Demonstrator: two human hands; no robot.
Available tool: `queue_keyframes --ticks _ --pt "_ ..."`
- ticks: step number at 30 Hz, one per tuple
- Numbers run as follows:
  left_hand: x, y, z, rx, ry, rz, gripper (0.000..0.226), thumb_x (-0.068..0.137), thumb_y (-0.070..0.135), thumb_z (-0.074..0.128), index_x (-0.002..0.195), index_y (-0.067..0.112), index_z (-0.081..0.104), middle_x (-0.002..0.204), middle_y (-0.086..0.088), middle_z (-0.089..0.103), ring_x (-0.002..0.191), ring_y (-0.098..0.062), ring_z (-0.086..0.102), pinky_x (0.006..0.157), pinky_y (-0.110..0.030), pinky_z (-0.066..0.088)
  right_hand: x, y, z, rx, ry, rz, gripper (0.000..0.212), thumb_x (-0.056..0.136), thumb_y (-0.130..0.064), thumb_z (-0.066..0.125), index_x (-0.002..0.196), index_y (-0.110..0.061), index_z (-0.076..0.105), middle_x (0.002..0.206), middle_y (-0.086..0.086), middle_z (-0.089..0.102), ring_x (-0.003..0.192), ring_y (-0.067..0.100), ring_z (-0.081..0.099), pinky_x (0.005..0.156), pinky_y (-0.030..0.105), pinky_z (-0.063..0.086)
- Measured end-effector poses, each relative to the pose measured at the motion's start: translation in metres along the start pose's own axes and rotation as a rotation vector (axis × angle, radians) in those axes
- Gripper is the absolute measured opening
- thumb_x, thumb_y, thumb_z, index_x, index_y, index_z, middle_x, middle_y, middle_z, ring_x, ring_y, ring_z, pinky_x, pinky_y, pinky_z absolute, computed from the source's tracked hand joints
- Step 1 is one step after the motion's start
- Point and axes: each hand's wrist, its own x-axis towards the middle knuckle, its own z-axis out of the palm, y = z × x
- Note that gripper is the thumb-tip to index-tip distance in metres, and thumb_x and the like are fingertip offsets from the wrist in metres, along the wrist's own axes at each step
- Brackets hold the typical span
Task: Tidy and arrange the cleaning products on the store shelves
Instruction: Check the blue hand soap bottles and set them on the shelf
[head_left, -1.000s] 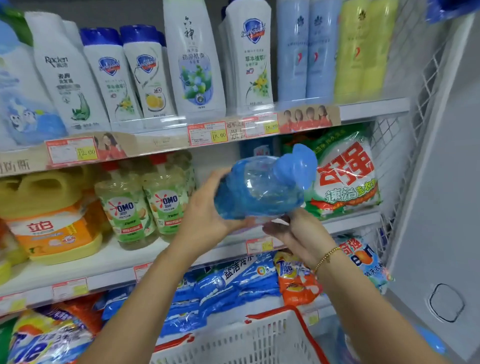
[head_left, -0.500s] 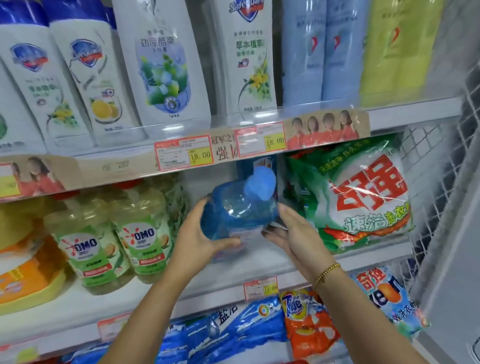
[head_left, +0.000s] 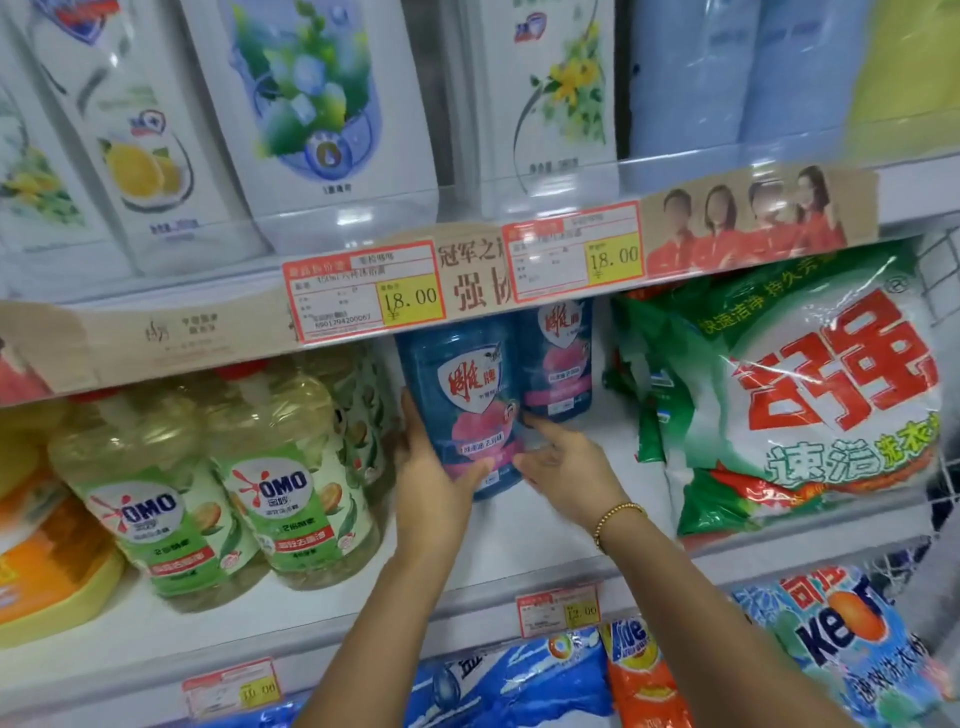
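Bottle (head_left: 470, 410) now upright, seemingly on shelf (head_left: 493, 556)

Scene was bright and evenly lit, light falling from above and front; colours slightly washed and hazy. Glare sat on green-and-white detergent bag (head_left: 810, 405) and along front lip of upper shelf (head_left: 343, 218) under white bottles (head_left: 322, 104). Blue bottle (head_left: 467, 395) stood in soft shadow beneath that shelf. Right hand (head_left: 566, 467) was motion-smeared. Shelf lines bowed toward frame edges; corners were soft.

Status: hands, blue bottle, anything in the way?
Left hand grips blue bottle, upright on middle shelf. Right hand open against its right side. Second blue bottle behind it; OMO bottles close on left.
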Motion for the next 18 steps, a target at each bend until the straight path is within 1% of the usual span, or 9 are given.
queue_keyframes --ticks 3,5,7,9,10,12,14,15,18 --pt "0.021 -0.006 0.017 0.020 0.007 -0.071 0.093 0.074 0.028 0.082 0.147 0.007 0.029 0.123 -0.002 0.061 0.107 -0.022 0.060 0.078 -0.020 0.041 0.015 0.007 0.000 0.049 -0.022 0.013 0.034 0.092 -0.006 0.055 0.122 -0.020 0.062 0.084 -0.003 0.064 0.091 0.027 0.061 0.090 0.039 0.051" --pt "0.039 -0.013 0.024 -0.019 0.015 -0.087 0.097 0.070 0.030 0.084 0.147 0.013 0.029 0.128 -0.003 0.057 0.113 -0.023 0.057 0.085 -0.023 0.040 0.028 0.010 -0.001 0.082 -0.078 0.004 0.034 0.090 0.000 0.051 0.113 -0.023 0.064 0.077 -0.011 0.060 0.083 0.025 0.059 0.082 0.032 0.049" --pt "0.055 -0.017 0.029 -0.046 0.039 -0.087 0.100 0.064 0.030 0.088 0.145 0.020 0.030 0.129 -0.002 0.056 0.116 -0.023 0.056 0.091 -0.029 0.045 0.045 0.014 -0.004 0.071 0.028 0.005 0.029 0.089 0.001 0.053 0.111 -0.014 0.064 0.089 0.000 0.067 0.088 0.029 0.060 0.080 0.030 0.047" --pt "0.069 -0.017 0.030 -0.085 0.038 -0.111 0.095 0.062 0.030 0.090 0.139 0.026 0.034 0.123 0.009 0.058 0.112 -0.019 0.058 0.091 -0.036 0.051 0.063 0.018 -0.014 -0.002 0.252 0.053 0.032 0.091 -0.002 0.052 0.122 -0.009 0.058 0.110 0.014 0.066 0.096 0.031 0.059 0.077 0.028 0.043" --pt "0.076 -0.016 0.030 -0.117 0.025 -0.125 0.091 0.062 0.031 0.089 0.136 0.029 0.036 0.116 0.016 0.058 0.111 -0.018 0.059 0.089 -0.037 0.053 0.070 0.018 -0.020 -0.049 0.318 0.064 0.037 0.093 -0.005 0.050 0.129 -0.009 0.050 0.117 0.016 0.063 0.097 0.031 0.058 0.075 0.027 0.040" --pt "0.087 -0.017 0.032 -0.138 0.011 -0.139 0.084 0.065 0.032 0.087 0.132 0.034 0.037 0.108 0.024 0.055 0.107 -0.016 0.058 0.080 -0.030 0.052 0.085 0.017 -0.027 -0.066 0.335 0.040 0.051 0.092 -0.010 0.055 0.139 -0.010 0.035 0.127 0.015 0.056 0.108 0.033 0.057 0.080 0.031 0.043" --pt "0.092 -0.019 0.033 -0.124 0.006 -0.138 0.080 0.070 0.029 0.085 0.134 0.034 0.036 0.110 0.021 0.053 0.100 -0.011 0.055 0.069 -0.019 0.044 0.101 0.016 -0.032 0.027 0.289 0.007 0.063 0.085 -0.011 0.066 0.138 -0.011 0.031 0.130 0.013 0.052 0.115 0.032 0.054 0.093 0.042 0.047" --pt "0.095 -0.021 0.034 -0.127 0.000 -0.130 0.079 0.072 0.029 0.084 0.135 0.034 0.036 0.111 0.020 0.053 0.099 -0.009 0.054 0.067 -0.016 0.040 0.107 0.016 -0.033 0.070 0.255 0.008 0.067 0.081 -0.009 0.070 0.136 -0.011 0.032 0.128 0.011 0.051 0.116 0.029 0.052 0.097 0.043 0.046" --pt "0.099 -0.027 0.038 -0.130 -0.005 -0.112 0.079 0.074 0.027 0.082 0.138 0.030 0.035 0.119 0.015 0.057 0.108 -0.013 0.057 0.078 -0.021 0.043 0.119 0.016 -0.039 0.207 0.175 0.090 0.080 0.072 -0.006 0.078 0.137 -0.017 0.032 0.129 0.003 0.048 0.122 0.022 0.045 0.101 0.036 0.041"
